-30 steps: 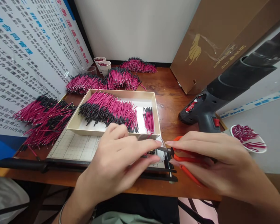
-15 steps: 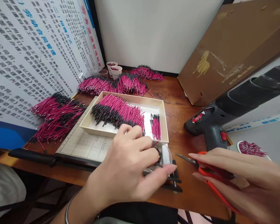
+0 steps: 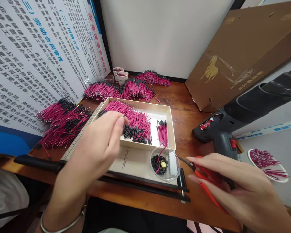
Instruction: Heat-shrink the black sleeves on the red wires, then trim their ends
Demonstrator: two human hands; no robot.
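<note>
A: We start at the left. A glossy printed board (image 3: 38,58) leans against the wall, and below it loose heaps of thin pink wires (image 3: 60,119) with black ends lie on the reddish wooden table (image 3: 184,110).

B: We note the left hand (image 3: 97,145) next, raised over the near left corner of the shallow cardboard box (image 3: 171,129). Its fingers are curled, fingertips pinched together at the black ends of the wires lying in rows in the box (image 3: 133,121). Whether a wire is actually gripped, we cannot tell. A plain metal bangle (image 3: 63,223) sits on the wrist.

A: Under the box we record a gridded cutting board (image 3: 133,161) with a long black arm along its near edge. On it, just right of the hand, stands a small round clear dish (image 3: 165,163) holding black bits, a yellow scrap and one pink wire.

B: The right hand (image 3: 235,187) is closed around orange-handled scissors (image 3: 203,181), fingers stretched long over the handles; the metal tips point at the dish rim, just beside it.

A: Further right, a dark glue gun (image 3: 223,126), a brown carton (image 3: 237,55) leaning upright, and a white bowl of pink offcuts (image 3: 266,160).
</note>
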